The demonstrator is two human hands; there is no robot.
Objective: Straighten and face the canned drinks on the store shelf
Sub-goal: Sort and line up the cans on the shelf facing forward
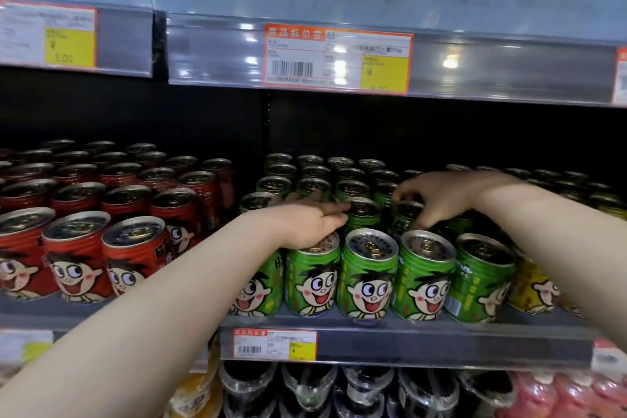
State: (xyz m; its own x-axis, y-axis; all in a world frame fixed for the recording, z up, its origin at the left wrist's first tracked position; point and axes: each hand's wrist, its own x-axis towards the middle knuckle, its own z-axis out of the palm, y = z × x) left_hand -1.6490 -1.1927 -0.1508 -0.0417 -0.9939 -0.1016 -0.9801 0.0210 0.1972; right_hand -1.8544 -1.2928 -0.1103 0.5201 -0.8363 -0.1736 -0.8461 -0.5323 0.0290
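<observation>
Two hands (307,222) on green cans (369,270)

Green cans (369,273) upright, rowed on shelf (407,324) (front faces mostly forward).

Directly below the orange price tag (337,59), our left hand (305,222) rests across the green cans (369,275), fingers straight. Below and right of the tag, our right hand (441,197) pinches a second-row can (407,211). Red cans (78,258) stand below-left of the tag.
</observation>
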